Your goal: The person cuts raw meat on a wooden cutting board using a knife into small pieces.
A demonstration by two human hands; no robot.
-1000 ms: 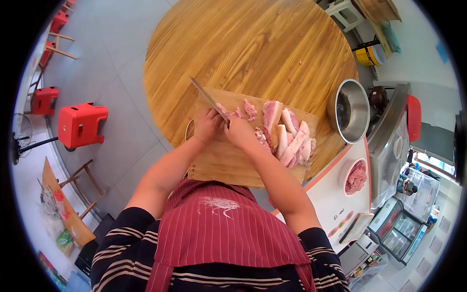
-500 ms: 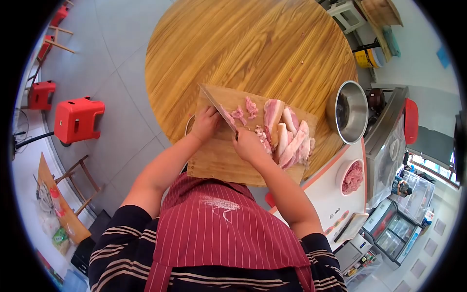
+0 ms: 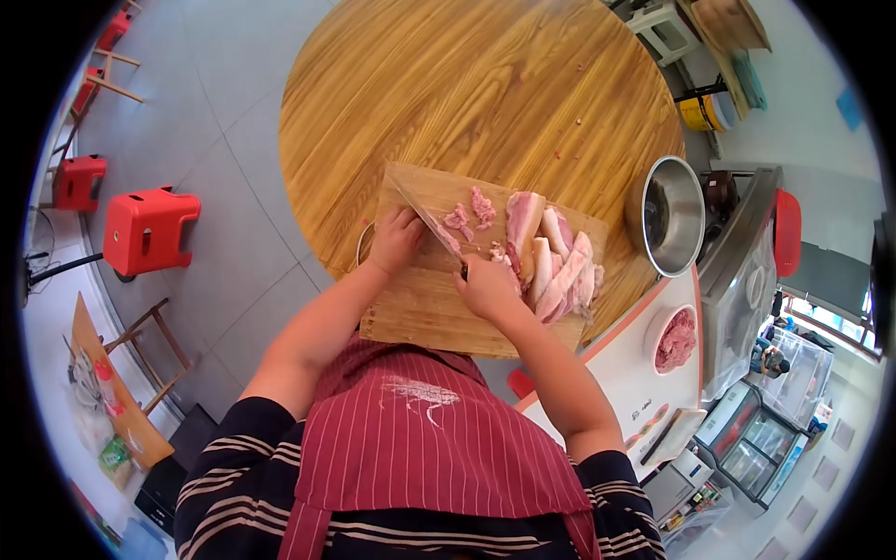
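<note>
My right hand [image 3: 489, 287] is wrapped round the handle of a knife [image 3: 427, 217], whose long blade slants up and left across the wooden cutting board [image 3: 411, 317]. Close to the blade's left side, my left hand [image 3: 398, 243] rests on the board with curled fingers; whatever lies beneath them is hidden. Pink meat clings along the blade. Just right of it lie small meat scraps [image 3: 457, 220]. Thick slabs of fatty pork [image 3: 565, 277] are heaped on the board's right part, beside my right hand.
The board sits on a round wooden table [image 3: 467, 84]. At the table's right edge stands a steel bowl [image 3: 689, 217]. A white bowl of cut meat [image 3: 665, 322] is on a white side table [image 3: 611, 383]. Red stools [image 3: 149, 229] stand on the left floor.
The knife handle and my right hand have shifted slightly right, and the blade has moved a little with them. My left hand has moved slightly. The pork slabs stay put.
</note>
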